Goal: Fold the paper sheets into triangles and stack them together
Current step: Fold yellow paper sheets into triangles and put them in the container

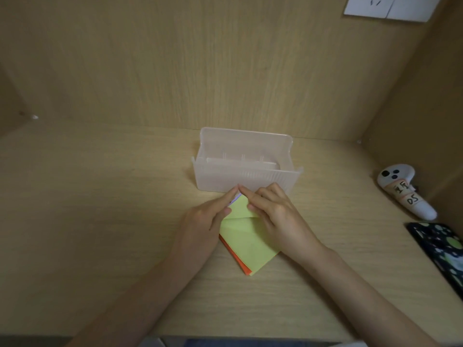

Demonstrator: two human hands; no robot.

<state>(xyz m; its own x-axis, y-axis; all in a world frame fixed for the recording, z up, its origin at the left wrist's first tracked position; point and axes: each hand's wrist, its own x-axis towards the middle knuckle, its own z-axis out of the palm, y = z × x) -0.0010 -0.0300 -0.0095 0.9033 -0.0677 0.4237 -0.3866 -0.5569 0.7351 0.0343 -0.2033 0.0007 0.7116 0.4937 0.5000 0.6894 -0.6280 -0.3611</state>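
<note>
translucent box [246, 180], open-topped, paper stack [248, 244] just in front

Two hands [200, 222] [279, 217], one paper stack [248, 244], one box [246, 177]

One head-worn wide-angle camera looks forward and down from close above the desk [87, 234], facing the wooden back panel [175, 58].
</note>
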